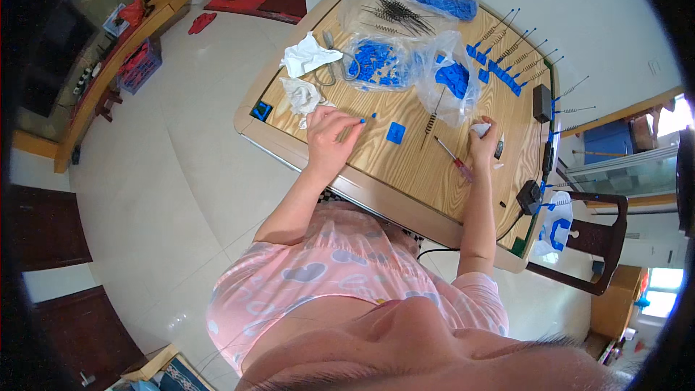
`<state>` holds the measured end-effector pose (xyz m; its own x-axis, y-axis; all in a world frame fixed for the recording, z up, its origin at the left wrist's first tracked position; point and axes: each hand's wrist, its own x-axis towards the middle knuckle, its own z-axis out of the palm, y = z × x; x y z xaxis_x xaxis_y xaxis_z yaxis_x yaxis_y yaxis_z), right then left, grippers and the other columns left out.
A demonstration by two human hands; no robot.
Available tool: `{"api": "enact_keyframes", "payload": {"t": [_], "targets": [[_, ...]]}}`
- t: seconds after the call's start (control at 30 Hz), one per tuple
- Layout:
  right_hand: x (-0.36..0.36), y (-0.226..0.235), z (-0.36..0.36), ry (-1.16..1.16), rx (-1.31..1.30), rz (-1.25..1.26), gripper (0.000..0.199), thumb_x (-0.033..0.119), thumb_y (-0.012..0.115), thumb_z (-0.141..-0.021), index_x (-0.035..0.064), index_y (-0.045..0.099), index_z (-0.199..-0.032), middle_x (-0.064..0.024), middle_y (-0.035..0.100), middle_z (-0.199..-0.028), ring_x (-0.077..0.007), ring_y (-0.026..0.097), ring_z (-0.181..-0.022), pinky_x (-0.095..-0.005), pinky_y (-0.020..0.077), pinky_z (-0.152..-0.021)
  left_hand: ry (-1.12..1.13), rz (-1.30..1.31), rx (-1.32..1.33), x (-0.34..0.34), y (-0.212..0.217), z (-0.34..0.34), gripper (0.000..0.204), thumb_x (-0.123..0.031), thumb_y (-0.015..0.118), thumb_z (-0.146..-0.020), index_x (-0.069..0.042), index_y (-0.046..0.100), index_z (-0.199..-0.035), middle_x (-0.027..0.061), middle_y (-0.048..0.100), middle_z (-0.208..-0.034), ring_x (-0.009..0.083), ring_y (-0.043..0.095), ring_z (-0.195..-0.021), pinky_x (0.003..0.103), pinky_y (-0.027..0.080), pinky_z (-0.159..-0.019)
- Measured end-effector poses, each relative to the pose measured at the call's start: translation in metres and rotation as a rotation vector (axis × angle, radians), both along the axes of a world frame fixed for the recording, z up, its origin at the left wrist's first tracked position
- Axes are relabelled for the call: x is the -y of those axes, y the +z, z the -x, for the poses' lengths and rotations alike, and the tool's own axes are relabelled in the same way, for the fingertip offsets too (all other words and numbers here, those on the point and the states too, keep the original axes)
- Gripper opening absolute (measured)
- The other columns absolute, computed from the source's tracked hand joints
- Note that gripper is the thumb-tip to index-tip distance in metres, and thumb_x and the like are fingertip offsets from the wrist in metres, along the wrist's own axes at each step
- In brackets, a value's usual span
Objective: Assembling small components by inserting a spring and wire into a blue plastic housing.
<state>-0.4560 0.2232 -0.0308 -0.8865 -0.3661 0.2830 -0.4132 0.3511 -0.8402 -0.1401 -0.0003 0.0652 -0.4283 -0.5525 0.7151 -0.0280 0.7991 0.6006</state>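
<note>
My left hand point(331, 137) is closed in a pinch above the table's near edge, a small blue piece point(363, 121) at its fingertips. Another tiny blue piece point(373, 115) lies just beyond. To the right is a flat blue square point(395, 132). My right hand point(483, 146) curls round a small white object point(479, 129), whose kind its fingers mostly hide. Between the hands lie a thin dark rod with a coiled spring point(432, 122) and a screwdriver point(455, 159) with a reddish handle. A small dark round item point(499, 149) sits beside my right hand.
Crumpled white tissues point(310, 56), scissors point(331, 58) and a plastic bag of blue pieces point(376, 64) lie at the far left. Spring rods point(394, 16) are heaped behind; more stand in blue blocks point(503, 77) along the right. A black box point(541, 103) and adapter point(529, 197) line the right edge.
</note>
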Motion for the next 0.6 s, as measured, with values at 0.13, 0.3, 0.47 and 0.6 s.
{"api": "enact_keyframes", "payload": {"t": [0.13, 0.3, 0.47, 0.6], "targets": [[0.006, 0.047, -0.048, -0.172, -0.312, -0.015, 0.041, 0.003, 0.062, -0.074, 0.0020, 0.053, -0.114, -0.0133, 0.062, -0.101, -0.0280, 0.056, -0.100, -0.0372, 0.0434, -0.088, 0.033, 0.012, 0.012, 0.002, 0.001, -0.004, 0.013, -0.004, 0.077, -0.066, -0.008, 0.069, -0.074, 0.0017, 0.065, -0.074, 0.0205, 0.056, -0.080, 0.033, 0.040, -0.074], [0.034, 0.083, -0.076, 0.165, -0.700, -0.360, 0.030, 0.005, 0.062, -0.073, 0.0065, 0.063, -0.103, -0.0111, 0.059, -0.106, -0.0301, 0.054, -0.097, -0.0408, 0.0426, -0.084, 0.031, 0.008, 0.027, 0.001, 0.001, -0.001, 0.012, -0.004, 0.077, -0.066, -0.008, 0.069, -0.074, 0.0016, 0.065, -0.074, 0.0206, 0.056, -0.081, 0.032, 0.040, -0.074], [0.083, 0.067, -0.061, 0.368, -0.918, -0.713, 0.024, 0.009, 0.063, -0.070, 0.0100, 0.064, -0.094, -0.0069, 0.057, -0.097, -0.0249, 0.053, -0.096, -0.0384, 0.0413, -0.084, 0.019, 0.015, 0.007, -0.004, 0.008, -0.001, 0.012, -0.005, 0.077, -0.066, -0.008, 0.069, -0.074, 0.0014, 0.065, -0.074, 0.0205, 0.057, -0.080, 0.032, 0.039, -0.074], [0.086, 0.059, -0.048, 0.558, -0.949, -0.827, 0.024, 0.009, 0.061, -0.071, 0.0116, 0.061, -0.095, -0.0063, 0.056, -0.094, -0.0236, 0.053, -0.095, -0.0363, 0.0412, -0.083, 0.031, 0.021, 0.009, -0.002, 0.010, -0.008, 0.012, -0.006, 0.078, -0.066, -0.008, 0.069, -0.074, 0.0015, 0.065, -0.074, 0.0205, 0.057, -0.080, 0.033, 0.039, -0.074]]}}
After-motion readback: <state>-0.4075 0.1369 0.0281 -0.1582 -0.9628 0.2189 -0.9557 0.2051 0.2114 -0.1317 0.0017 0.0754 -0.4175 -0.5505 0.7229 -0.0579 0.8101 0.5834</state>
